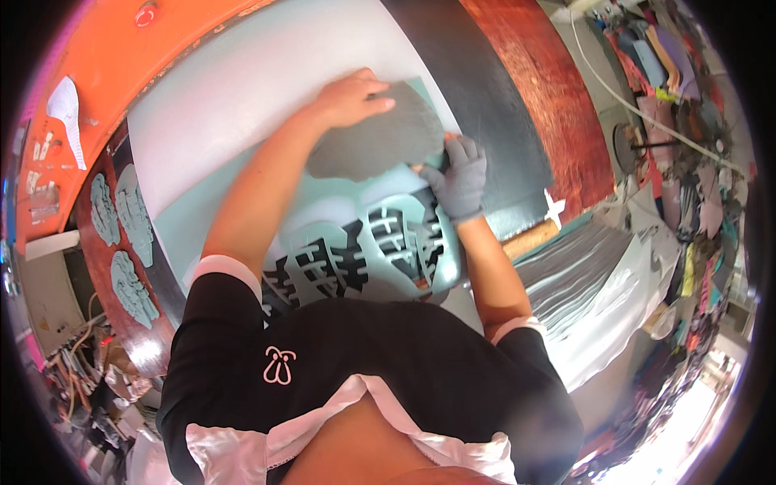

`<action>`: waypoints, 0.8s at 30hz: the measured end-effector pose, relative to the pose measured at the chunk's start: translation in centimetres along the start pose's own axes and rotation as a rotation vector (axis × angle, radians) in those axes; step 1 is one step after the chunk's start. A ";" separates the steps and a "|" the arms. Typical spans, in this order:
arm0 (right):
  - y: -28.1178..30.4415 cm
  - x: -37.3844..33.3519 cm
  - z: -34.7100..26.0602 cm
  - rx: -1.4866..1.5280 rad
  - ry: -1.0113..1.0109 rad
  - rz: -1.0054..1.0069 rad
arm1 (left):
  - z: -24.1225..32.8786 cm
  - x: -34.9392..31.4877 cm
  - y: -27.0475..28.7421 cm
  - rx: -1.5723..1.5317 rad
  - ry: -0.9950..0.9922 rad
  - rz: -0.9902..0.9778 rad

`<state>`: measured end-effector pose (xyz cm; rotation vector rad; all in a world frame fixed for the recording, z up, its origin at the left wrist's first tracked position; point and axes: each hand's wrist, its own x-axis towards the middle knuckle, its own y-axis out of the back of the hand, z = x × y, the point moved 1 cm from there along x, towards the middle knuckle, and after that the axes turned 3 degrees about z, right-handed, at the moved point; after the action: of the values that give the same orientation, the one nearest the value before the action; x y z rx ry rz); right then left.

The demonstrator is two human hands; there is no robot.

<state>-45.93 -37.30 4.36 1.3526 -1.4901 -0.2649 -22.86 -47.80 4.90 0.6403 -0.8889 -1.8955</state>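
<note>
My bare left hand [353,99] is over the far left part of a dark grey piece of sheet material [376,136], its fingers apart. My right hand [459,178], in a grey glove with bare fingertips, has its fingers bent around the right edge of the sheet material. Below and around the grey piece lies a pale teal sheet [202,202] on a white board [242,89]. Nearer my body, the sheet has rounded outlines with black slotted patterns [388,236]. My left forearm covers part of the sheet.
Teal cut pieces [133,214] lie on a reddish-brown board at the left. An orange machine surface [105,56] curves across the far left, carrying a white paper shape [66,121]. To the right are a black board [501,121] and a stack of grey sheets [574,263].
</note>
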 end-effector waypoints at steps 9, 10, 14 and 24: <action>0.6 -1.2 1.6 0.202 -0.098 -0.076 | -0.1 -0.1 -0.4 -0.058 0.095 0.025; 0.9 -1.5 1.8 0.233 -0.118 -0.076 | 0.3 -0.2 -0.5 -0.056 0.089 0.070; 3.2 -3.4 3.1 0.288 -0.209 -0.107 | 1.5 -3.5 -1.1 0.057 0.097 0.321; 5.7 -7.4 3.9 0.360 -0.251 -0.186 | 3.1 -29.5 -6.2 0.313 0.286 0.647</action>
<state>-53.78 -31.11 2.95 1.8042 -1.6765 -0.3023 -15.24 -18.48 3.89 0.6830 -1.0556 -1.0711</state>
